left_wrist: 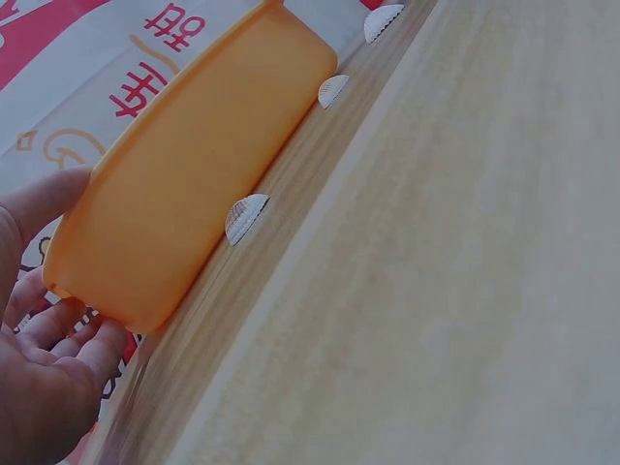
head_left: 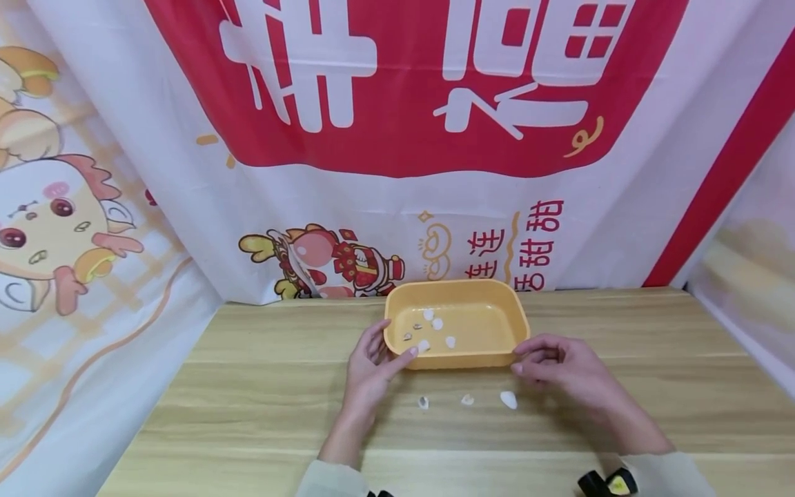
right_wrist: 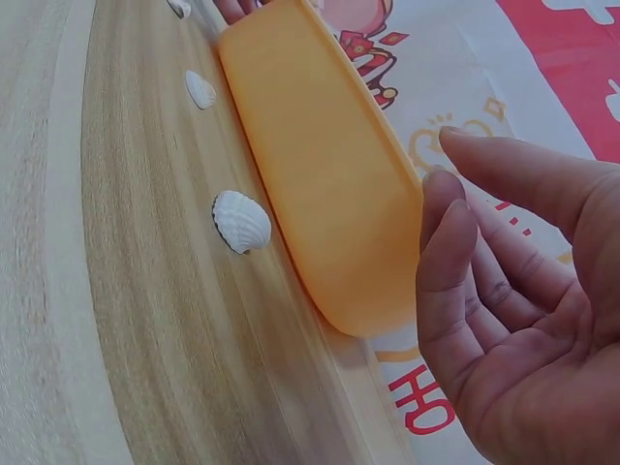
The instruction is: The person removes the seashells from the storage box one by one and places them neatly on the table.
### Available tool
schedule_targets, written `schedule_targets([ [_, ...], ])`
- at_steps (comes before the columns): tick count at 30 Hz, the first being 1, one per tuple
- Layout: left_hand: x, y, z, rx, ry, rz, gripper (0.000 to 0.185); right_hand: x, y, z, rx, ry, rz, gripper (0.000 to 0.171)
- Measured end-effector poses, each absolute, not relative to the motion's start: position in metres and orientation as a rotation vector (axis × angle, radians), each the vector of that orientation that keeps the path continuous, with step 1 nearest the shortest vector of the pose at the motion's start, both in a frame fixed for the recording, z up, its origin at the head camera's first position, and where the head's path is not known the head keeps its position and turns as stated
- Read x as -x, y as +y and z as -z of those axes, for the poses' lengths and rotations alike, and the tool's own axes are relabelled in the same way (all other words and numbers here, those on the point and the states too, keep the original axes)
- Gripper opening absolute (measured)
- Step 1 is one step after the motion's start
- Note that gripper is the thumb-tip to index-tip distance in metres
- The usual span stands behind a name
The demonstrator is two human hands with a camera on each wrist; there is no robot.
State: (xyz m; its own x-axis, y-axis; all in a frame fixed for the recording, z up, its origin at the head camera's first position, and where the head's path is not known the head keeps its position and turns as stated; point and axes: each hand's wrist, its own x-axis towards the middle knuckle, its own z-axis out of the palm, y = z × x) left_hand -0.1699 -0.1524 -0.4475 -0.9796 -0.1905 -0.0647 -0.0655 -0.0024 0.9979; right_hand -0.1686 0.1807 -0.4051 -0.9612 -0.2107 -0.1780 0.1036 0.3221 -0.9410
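Note:
A yellow plastic tray stands at the middle of a wooden table, with several small white shells inside it. Three more shells lie on the table just in front of it: a small one, a middle one and a larger one. My left hand cups the tray's front left corner, thumb along the front wall and fingers touching the end wall. My right hand hovers at the front right corner with relaxed fingers, holding nothing. The large shell lies nearest it.
The wooden table stretches to both sides and toward me. A printed red and white cloth hangs close behind the tray and wraps the left and right sides. A black and yellow strap shows at my right wrist.

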Motion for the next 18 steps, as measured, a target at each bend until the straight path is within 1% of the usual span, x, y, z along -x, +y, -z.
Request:
schedule_targets([
  [18,0.1687,-0.1532,0.4473,-0.271,-2.150,2.147,0.084,0.1676,0.1796,0.4072,0.151,2.299,1.743,0.046],
])
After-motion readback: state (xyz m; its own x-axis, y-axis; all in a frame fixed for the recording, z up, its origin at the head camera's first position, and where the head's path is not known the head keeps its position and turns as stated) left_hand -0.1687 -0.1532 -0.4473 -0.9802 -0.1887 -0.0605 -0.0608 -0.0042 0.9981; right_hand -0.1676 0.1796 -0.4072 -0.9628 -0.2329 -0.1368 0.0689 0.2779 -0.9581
